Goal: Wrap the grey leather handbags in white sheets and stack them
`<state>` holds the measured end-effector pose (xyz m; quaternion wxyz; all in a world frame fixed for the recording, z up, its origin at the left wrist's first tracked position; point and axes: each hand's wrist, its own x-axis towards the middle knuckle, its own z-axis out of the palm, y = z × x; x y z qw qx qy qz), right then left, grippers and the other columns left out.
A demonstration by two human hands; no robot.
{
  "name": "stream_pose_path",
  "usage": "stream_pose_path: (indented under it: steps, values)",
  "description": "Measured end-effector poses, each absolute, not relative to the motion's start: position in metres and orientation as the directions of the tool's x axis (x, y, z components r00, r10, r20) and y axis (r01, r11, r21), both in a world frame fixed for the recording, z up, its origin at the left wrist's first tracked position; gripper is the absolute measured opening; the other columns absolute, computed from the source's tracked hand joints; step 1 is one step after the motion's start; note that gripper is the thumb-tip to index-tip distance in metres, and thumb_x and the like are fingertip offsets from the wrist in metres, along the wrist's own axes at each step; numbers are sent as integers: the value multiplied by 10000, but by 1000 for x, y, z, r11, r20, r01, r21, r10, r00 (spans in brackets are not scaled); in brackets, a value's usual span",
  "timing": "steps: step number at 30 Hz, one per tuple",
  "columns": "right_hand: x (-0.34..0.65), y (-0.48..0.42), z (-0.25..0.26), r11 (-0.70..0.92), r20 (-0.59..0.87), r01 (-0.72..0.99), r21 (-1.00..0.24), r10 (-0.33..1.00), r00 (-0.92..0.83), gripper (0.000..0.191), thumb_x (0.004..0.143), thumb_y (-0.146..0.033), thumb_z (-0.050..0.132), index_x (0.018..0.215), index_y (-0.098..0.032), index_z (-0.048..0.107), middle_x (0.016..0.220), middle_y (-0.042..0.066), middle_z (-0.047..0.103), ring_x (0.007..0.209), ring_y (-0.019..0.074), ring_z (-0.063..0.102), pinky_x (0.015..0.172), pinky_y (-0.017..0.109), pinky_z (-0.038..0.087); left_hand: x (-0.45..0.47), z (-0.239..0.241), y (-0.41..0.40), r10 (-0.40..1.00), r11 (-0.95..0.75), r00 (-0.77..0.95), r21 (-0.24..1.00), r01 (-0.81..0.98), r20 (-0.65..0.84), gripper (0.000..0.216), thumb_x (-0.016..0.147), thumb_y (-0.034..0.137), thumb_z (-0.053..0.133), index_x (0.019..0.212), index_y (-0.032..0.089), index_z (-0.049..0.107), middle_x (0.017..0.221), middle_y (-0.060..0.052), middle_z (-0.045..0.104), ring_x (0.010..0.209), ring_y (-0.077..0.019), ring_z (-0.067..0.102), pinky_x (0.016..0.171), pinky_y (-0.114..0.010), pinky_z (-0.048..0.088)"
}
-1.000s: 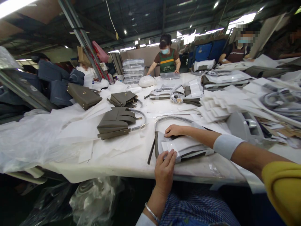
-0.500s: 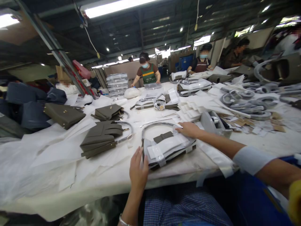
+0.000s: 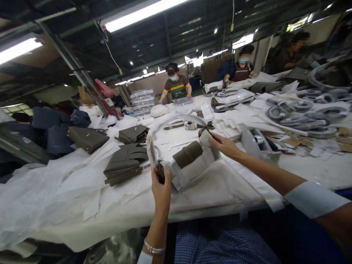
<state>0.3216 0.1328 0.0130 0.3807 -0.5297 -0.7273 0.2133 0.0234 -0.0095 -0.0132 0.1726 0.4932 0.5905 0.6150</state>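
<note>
Left hand [image 3: 161, 190] grips near-left end of wrapped handbag [image 3: 189, 157]. Right hand [image 3: 224, 144] clasps far-right end. Bag tilted up off desk [image 3: 214, 187], olive leather showing through white wrapping, wrapped handle [image 3: 176, 119] arching above. Left of it, flat olive bag [image 3: 125, 165] on white paper. Right, pile of wrapped handles [image 3: 305, 117]. Far end of desk, person in green apron [image 3: 177, 86].

Wrapped handbag [image 3: 189, 159] between both hands

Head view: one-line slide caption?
Both hands, left hand and right hand, lift a paper-wrapped olive handbag off the table.
</note>
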Motion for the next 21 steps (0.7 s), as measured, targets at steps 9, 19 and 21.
stream_pose_path:
  steps: [9, 19, 21]
  values:
    - [349, 113, -29, 316, 277, 675, -667, 946, -169, 557, 900, -470, 528, 1400, -227, 552, 1375, 82, 614, 1207, 298, 613, 1017, 468, 515, 8, -19, -21, 875, -301, -251, 871, 388, 414, 552, 967, 548, 456, 1375, 185, 539, 1320, -120, 628, 1262, -258, 557, 1098, -411, 408]
    - [382, 32, -84, 518, 152, 809, -279, 856, -495, 609, 940, -556, 515, 1478, -276, 464, 1560, 106, 393, 1454, 337, 324, 1178, 617, 195, -8, -40, -19, 879, -147, -442, 984, 101, 176, 629, 906, 688, 462, 1156, 158, 691, 1184, -93, 710, 1263, -287, 568, 1159, -446, 356]
    - [382, 45, -87, 471, 132, 834, -289, 882, -452, 542, 993, -481, 441, 1486, -256, 448, 1567, 121, 376, 1456, 323, 322, 1172, 617, 186, -6, -37, -18, 869, -142, -453, 978, 155, 198, 637, 901, 699, 452, 1100, 153, 713, 1134, -85, 726, 1267, -294, 563, 1166, -455, 347]
